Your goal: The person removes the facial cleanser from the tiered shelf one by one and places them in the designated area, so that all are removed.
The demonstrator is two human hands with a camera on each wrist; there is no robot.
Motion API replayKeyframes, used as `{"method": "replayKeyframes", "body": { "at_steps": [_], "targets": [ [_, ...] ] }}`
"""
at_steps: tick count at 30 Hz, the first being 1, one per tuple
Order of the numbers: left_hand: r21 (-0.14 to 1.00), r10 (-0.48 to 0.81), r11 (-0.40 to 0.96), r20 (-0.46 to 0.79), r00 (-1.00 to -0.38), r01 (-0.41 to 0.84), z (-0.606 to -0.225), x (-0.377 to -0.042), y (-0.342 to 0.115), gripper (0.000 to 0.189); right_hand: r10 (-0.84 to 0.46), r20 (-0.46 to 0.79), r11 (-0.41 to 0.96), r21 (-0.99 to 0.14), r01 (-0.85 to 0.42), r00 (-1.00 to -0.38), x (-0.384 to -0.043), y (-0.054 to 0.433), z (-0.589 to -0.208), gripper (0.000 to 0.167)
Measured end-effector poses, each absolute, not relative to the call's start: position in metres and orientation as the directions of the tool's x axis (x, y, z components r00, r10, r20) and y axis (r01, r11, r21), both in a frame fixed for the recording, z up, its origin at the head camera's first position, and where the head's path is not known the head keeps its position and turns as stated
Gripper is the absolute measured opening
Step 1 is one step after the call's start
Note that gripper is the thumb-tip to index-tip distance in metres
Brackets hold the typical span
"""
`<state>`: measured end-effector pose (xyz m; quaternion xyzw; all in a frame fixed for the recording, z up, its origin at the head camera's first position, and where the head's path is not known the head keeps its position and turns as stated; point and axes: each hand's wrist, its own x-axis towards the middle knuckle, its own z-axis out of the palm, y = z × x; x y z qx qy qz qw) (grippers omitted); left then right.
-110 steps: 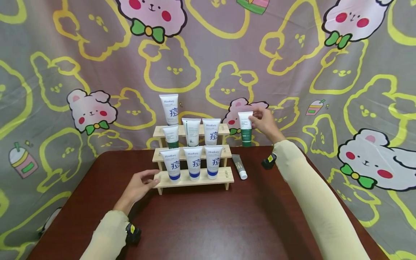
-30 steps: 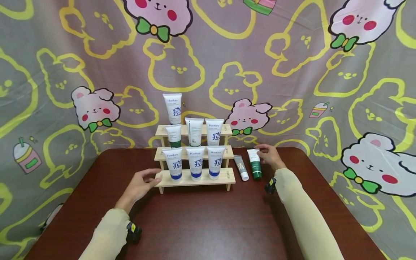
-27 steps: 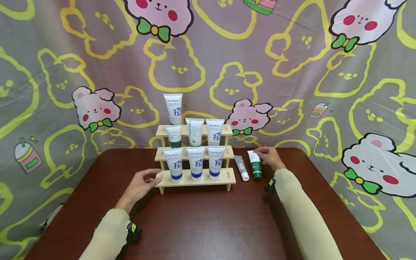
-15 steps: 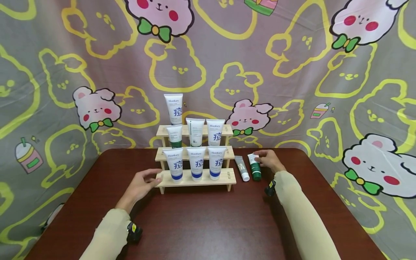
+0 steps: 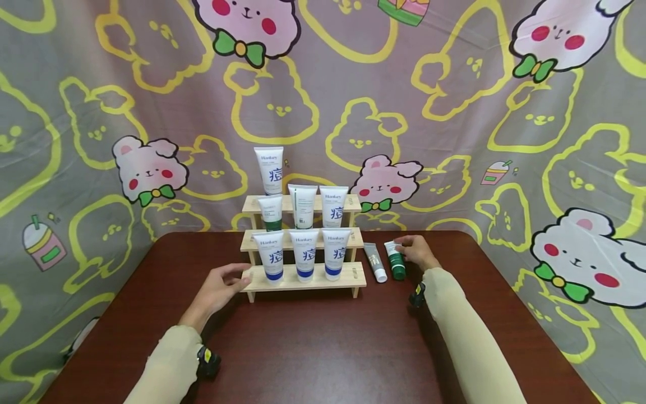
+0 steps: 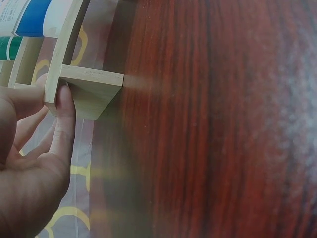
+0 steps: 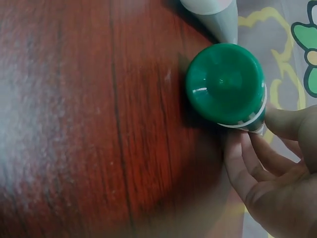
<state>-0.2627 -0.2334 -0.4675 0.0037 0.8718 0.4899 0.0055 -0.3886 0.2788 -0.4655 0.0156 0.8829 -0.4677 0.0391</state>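
Left fingers [image 6: 29, 102] round shelf edge [image 6: 59, 62] — tabletop [image 6: 188, 129] alongside

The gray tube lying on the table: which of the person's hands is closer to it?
The right hand. It holds the green-and-white tube just beside the gray tube; the left hand is across the wooden stand, gripping the left end of its lowest shelf.

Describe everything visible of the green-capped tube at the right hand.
The green-capped tube looks like plastic: white toward its flattened far end, green lower down, with a round, glossy green cap at the near end. Its print is too small to read. It lies at the table, right of the gray tube; whether its full length rests flat is unclear. The right hand pinches its white end.
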Motion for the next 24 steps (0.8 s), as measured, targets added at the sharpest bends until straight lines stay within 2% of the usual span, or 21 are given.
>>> {"method": "replayKeyframes", "body": {
  "at_steps": [15,24],
  "targets": [
    [0.852,0.003,0.523,-0.032,-0.999,-0.026,-0.4659,-0.2609,-0.2321,0.045,-0.035,-0.066,0.625,-0.780,0.030,-0.997,-0.3865,0.2829,-0.4663,0.030],
    [0.848,0.000,0.528,-0.040,-0.999,-0.034,-0.4661,-0.2609,-0.2320,0.045,-0.043,-0.076,0.611,-0.791,0.034,-0.996,-0.3827,0.2827,-0.4651,0.030]
  ]
}}
